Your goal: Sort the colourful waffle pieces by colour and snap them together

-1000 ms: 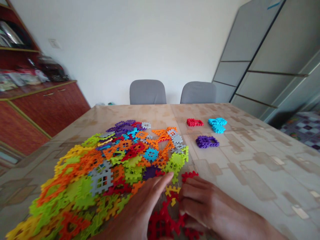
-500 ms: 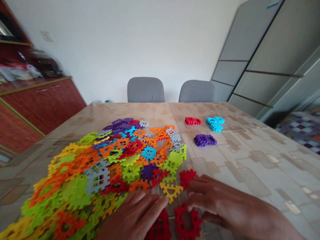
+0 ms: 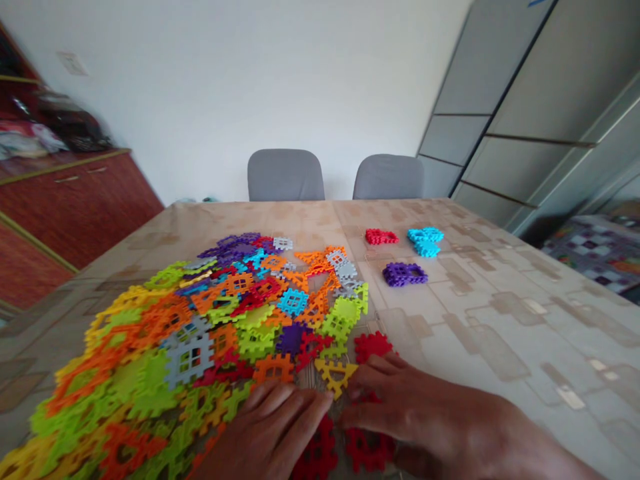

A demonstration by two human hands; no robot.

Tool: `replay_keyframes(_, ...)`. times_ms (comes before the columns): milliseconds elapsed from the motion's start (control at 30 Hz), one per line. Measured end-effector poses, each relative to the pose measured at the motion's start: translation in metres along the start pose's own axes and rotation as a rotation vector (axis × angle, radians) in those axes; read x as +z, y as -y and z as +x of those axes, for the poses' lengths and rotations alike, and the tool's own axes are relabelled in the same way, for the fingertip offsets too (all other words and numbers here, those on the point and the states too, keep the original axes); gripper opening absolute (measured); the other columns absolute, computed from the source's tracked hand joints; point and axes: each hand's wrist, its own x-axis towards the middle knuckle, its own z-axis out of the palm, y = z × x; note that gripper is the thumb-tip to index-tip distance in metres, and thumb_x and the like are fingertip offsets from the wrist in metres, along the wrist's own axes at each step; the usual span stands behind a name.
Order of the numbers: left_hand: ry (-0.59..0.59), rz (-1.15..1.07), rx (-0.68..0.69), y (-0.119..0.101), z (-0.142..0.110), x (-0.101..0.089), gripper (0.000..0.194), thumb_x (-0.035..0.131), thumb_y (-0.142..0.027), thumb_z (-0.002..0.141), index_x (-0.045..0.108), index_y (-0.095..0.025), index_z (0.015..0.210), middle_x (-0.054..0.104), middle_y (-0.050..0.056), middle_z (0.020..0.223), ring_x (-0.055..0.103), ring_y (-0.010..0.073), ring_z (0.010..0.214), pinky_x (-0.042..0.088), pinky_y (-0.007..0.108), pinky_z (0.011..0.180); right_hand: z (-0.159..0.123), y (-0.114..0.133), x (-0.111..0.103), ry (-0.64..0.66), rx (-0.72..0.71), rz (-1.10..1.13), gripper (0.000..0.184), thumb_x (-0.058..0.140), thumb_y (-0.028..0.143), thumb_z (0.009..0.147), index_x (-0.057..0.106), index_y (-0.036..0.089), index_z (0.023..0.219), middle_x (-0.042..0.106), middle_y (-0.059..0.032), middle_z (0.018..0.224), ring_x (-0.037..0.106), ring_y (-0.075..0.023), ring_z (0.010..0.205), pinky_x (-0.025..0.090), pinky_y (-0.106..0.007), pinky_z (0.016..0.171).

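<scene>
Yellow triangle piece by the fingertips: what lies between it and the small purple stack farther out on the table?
In the head view, a red gear-edged piece lies just beyond the yellow triangle piece; past that, only bare table up to the purple stack.

Far side of the desk (image 3: pixel 500 313), two grey chairs (image 3: pixel 286 175) tucked in at the edge. Toward the far right corner, a small red stack (image 3: pixel 381 236), a cyan stack (image 3: pixel 425 241) just beside it, a purple stack (image 3: pixel 404 274) nearer. Red-brown cabinet (image 3: pixel 80 200) off the left edge.
</scene>
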Motion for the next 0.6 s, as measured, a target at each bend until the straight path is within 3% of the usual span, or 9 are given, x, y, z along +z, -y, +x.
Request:
replay_keyframes(200, 0.007, 0.012, 0.016, 0.000, 0.002, -0.001, 0.055, 0.029, -0.043, 0.111, 0.016, -0.023, 0.161, 0.073, 0.004, 0.117, 0.067, 0.0237, 0.100, 0.050, 0.032, 0.093, 0.002, -0.003, 0.008, 0.008, 0.021, -0.027, 0.080, 0.075, 0.019, 0.085, 0.039, 0.037, 0.155, 0.031, -0.0065, 0.167, 0.027, -0.0313, 0.153, 0.019, -0.055, 0.123)
replay_keyframes(267, -0.001, 0.027, 0.020, -0.001, 0.003, -0.002, 0.055, 0.028, -0.045, 0.112, 0.017, -0.022, 0.161, 0.074, 0.004, 0.116, 0.067, 0.0233, 0.099, 0.050, 0.032, 0.093, 0.003, -0.002, 0.009, -0.006, 0.025, -0.032, 0.085, 0.077, 0.017, 0.083, 0.039, 0.036, 0.156, 0.033, -0.0072, 0.166, 0.026, -0.0305, 0.153, 0.019, -0.052, 0.123)
replay_keyframes(467, 0.002, 0.018, 0.025, -0.001, 0.001, -0.001, 0.057, 0.032, -0.050, 0.110, 0.022, -0.024, 0.159, 0.074, 0.004, 0.115, 0.067, 0.0230, 0.098, 0.050, 0.031, 0.091, 0.002, 0.007, 0.001, -0.069, 0.053, -0.057, 0.069, 0.070, 0.027, 0.093, 0.040, 0.028, 0.155, 0.046, -0.0089, 0.158, 0.030, -0.0253, 0.151, 0.017, -0.044, 0.125)
replay_keyframes(600, 0.004, 0.017, 0.032, 0.001, 0.001, 0.000, 0.059, 0.034, -0.052, 0.109, 0.024, -0.022, 0.159, 0.075, 0.005, 0.113, 0.067, 0.0234, 0.096, 0.051, 0.031, 0.089, 0.002, 0.009, 0.007, -0.169, 0.145, -0.155, 0.077, 0.084, 0.037, 0.080, 0.049, 0.026, 0.147, 0.053, -0.0081, 0.151, 0.040, -0.0265, 0.144, 0.021, -0.041, 0.123)
